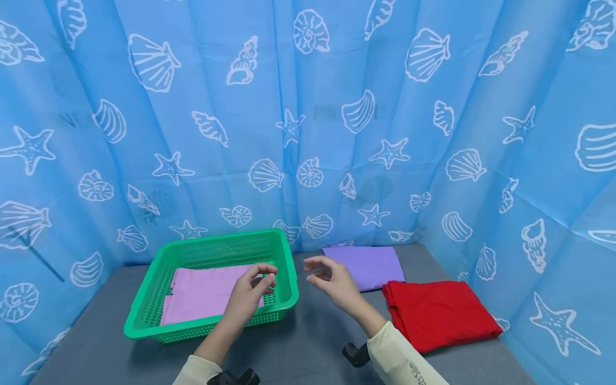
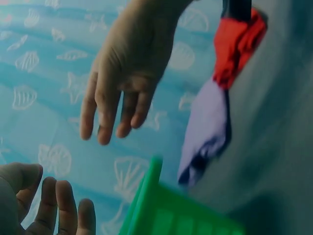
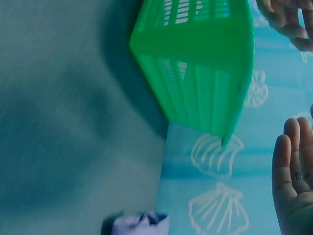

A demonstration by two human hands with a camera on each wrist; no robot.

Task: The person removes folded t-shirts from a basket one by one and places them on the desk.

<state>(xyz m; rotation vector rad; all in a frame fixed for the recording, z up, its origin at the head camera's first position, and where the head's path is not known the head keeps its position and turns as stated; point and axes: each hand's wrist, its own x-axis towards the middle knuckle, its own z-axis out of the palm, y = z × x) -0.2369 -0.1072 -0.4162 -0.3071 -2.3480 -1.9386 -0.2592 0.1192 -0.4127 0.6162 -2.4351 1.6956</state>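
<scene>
Over the right part of the green basket (image 1: 212,323) hovers my left hand (image 1: 251,291), its fingers loosely bent and holding nothing. A folded pink cloth (image 1: 207,294) lies inside that basket, partly covered in the head view by the hand. My right hand (image 1: 334,280) hangs in the air between the basket and a folded purple cloth (image 1: 370,264), its fingers relaxed with nothing between them. To the right of the purple cloth lies a folded red cloth (image 1: 443,315). In the left wrist view the right hand (image 2: 129,73) appears above the basket's green corner (image 2: 171,210).
Everything stands on a grey table (image 1: 308,347). A blue curtain (image 1: 308,133) with white shell and starfish prints hangs behind and along both sides of it. Black wrist-worn devices (image 1: 356,354) sit below both hands.
</scene>
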